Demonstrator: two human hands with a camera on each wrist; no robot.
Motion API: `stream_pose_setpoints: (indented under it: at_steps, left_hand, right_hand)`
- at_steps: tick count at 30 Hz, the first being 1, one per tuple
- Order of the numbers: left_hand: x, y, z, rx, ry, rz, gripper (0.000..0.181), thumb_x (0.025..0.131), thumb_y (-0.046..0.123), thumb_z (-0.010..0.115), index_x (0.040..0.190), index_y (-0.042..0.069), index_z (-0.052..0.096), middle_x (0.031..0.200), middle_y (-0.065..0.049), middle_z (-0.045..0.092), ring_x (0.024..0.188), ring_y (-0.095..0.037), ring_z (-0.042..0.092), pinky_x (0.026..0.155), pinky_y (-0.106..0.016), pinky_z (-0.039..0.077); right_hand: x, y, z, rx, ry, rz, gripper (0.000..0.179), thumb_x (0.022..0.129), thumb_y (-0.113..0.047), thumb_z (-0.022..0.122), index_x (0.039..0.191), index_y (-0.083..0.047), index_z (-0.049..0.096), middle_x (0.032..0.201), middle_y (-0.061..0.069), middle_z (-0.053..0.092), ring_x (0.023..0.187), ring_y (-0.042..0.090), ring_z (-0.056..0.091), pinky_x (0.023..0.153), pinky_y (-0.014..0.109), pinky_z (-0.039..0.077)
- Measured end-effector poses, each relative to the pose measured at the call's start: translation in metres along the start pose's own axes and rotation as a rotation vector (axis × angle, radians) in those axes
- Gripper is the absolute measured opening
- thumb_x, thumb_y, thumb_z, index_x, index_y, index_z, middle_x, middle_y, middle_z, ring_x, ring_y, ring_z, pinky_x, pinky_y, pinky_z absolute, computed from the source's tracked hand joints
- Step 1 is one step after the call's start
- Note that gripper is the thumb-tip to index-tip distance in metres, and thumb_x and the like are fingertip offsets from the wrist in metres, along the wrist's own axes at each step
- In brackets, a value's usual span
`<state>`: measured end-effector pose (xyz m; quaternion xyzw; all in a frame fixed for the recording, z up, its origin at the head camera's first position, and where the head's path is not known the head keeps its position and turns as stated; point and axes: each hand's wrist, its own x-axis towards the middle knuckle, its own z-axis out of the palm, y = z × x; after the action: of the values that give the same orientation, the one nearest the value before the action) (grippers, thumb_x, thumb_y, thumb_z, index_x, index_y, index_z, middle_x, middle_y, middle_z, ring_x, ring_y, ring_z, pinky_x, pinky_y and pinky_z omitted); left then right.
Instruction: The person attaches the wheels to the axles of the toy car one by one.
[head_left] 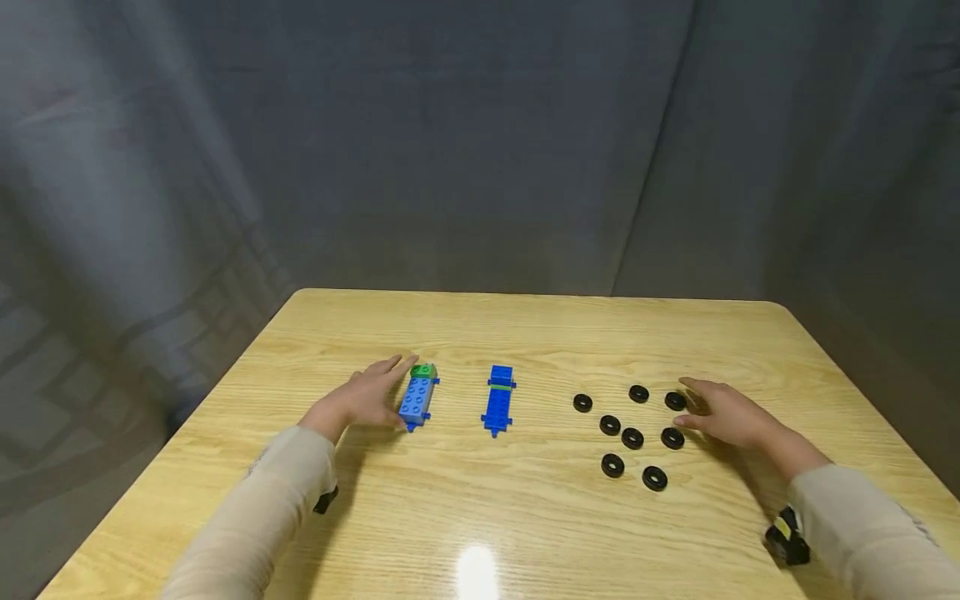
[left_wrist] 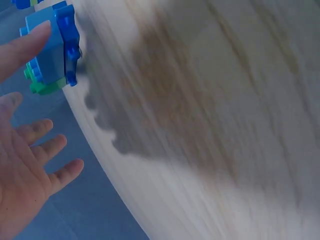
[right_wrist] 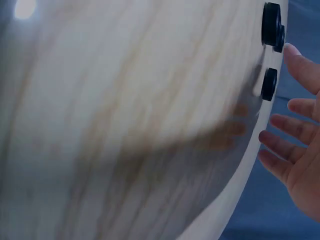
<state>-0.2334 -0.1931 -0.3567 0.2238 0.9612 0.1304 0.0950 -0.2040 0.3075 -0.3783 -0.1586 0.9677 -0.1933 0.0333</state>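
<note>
A toy car of light blue and green bricks (head_left: 417, 398) stands on the left side of the table. Beside it my left hand (head_left: 371, 396) is spread, thumb at its near end and fingertips by its green end; in the left wrist view the thumb overlaps the bricks (left_wrist: 49, 62). Whether it touches them I cannot tell. On the right, my right hand (head_left: 726, 412) hovers with fingers extended and nothing in its grasp. Its thumb and fingers are closest to a black toy tyre (head_left: 675, 402) and another tyre (head_left: 672, 438). Tyres (right_wrist: 269, 84) also show in the right wrist view.
A darker blue toy car base (head_left: 498, 404) with a green stripe stands between the car and the tyres. Several more black tyres (head_left: 632, 438) lie scattered right of centre. The wooden table (head_left: 420, 525) ends at a grey curtain (head_left: 465, 167).
</note>
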Motion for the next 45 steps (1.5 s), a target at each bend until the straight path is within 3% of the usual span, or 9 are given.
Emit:
stream_pose_setpoints:
  at_steps: [8,18,29,35,39,42,45]
  left_hand:
    - [0.012,0.004,0.005,-0.021,-0.039,0.003,0.102,0.062,0.025,0.077,0.14,0.015,0.012,0.14,-0.019,0.013,0.123,-0.039,0.015,0.091,-0.063,0.012]
    - [0.012,0.003,0.005,-0.031,-0.099,0.012,0.102,0.059,0.025,0.079,0.139,0.015,0.015,0.14,-0.018,0.014,0.123,-0.039,0.016,0.091,-0.062,0.013]
    - [0.013,-0.002,0.009,-0.081,-0.074,0.08,0.098,0.06,0.016,0.079,0.138,0.01,0.02,0.136,-0.02,0.021,0.121,-0.038,0.023,0.091,-0.052,0.027]
    - [0.015,-0.004,0.011,-0.14,-0.044,0.147,0.097,0.057,0.008,0.08,0.135,0.004,0.023,0.136,-0.021,0.02,0.121,-0.039,0.022,0.094,-0.05,0.026]
    - [0.016,-0.004,0.012,-0.202,-0.033,0.179,0.096,0.054,0.001,0.079,0.132,0.001,0.023,0.132,-0.02,0.026,0.117,-0.037,0.029,0.093,-0.049,0.028]
    - [0.017,-0.003,0.013,-0.223,-0.037,0.153,0.097,0.053,-0.002,0.077,0.133,0.002,0.022,0.128,-0.017,0.03,0.112,-0.033,0.034,0.092,-0.046,0.03]
    - [0.018,-0.002,0.014,-0.182,-0.039,0.137,0.099,0.053,0.0,0.077,0.134,0.003,0.02,0.128,-0.017,0.028,0.11,-0.033,0.035,0.089,-0.046,0.033]
  right_hand:
    - [-0.001,0.001,0.005,-0.004,0.026,-0.036,0.06,0.075,-0.025,0.065,0.115,0.015,0.045,0.111,0.033,0.045,0.104,0.048,0.038,0.084,0.054,0.032]
    - [0.001,0.0,0.01,-0.076,0.054,-0.026,0.041,0.075,-0.018,0.066,0.106,0.007,0.055,0.102,0.026,0.052,0.097,0.043,0.045,0.08,0.052,0.036]
    - [0.001,-0.001,0.01,-0.091,0.061,-0.041,0.032,0.075,-0.011,0.064,0.102,0.006,0.057,0.1,0.023,0.054,0.096,0.042,0.046,0.079,0.051,0.037]
    - [0.001,-0.001,0.011,-0.091,0.074,-0.042,0.028,0.075,-0.008,0.064,0.099,0.005,0.058,0.098,0.022,0.055,0.094,0.04,0.048,0.078,0.049,0.038]
    - [0.002,-0.001,0.011,-0.083,0.084,-0.05,0.025,0.074,-0.007,0.064,0.096,0.004,0.059,0.094,0.019,0.057,0.09,0.037,0.05,0.076,0.047,0.039]
    - [0.002,-0.001,0.011,-0.08,0.084,-0.053,0.024,0.074,-0.007,0.064,0.095,0.004,0.059,0.093,0.019,0.057,0.09,0.037,0.051,0.075,0.047,0.04]
    - [0.001,0.0,0.011,-0.082,0.082,-0.049,0.024,0.074,-0.007,0.064,0.095,0.004,0.059,0.093,0.018,0.057,0.089,0.036,0.051,0.075,0.046,0.04]
